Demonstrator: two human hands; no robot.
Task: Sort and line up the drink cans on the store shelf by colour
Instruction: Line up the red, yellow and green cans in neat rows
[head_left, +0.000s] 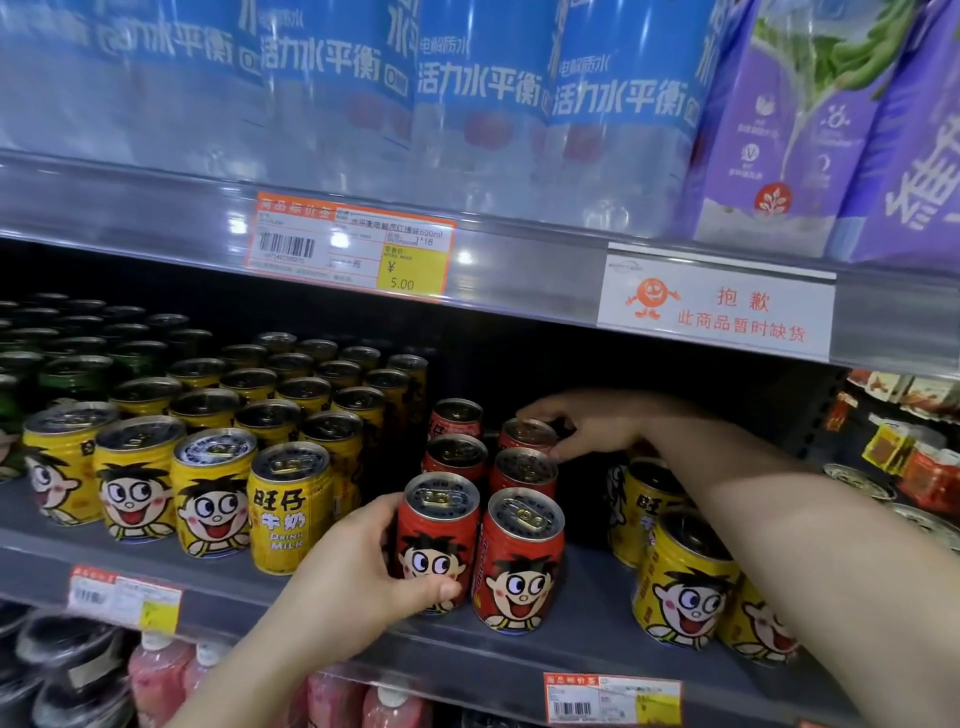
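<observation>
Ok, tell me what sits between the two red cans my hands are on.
In the head view, two more red cans sit between the front red can under the left hand and the rear red can under the right hand.

Left hand (358, 582): bare, no rings, short plain nails. Right hand (582, 423): bare, no jewellery. Forearms behind each hand uncovered; no sleeve, watch or glove in view.

Red cans (522, 564): six visible, in two columns of three; the left hand (358, 577) grips the front-left one, the right hand (587, 423) grips the rear-right one. Yellow cans (288, 506) left of the grips: a front row of four, with more rows behind, uncounted. Yellow cans (680, 582) right of the grips: three visible, partly hidden by the forearm.
</observation>
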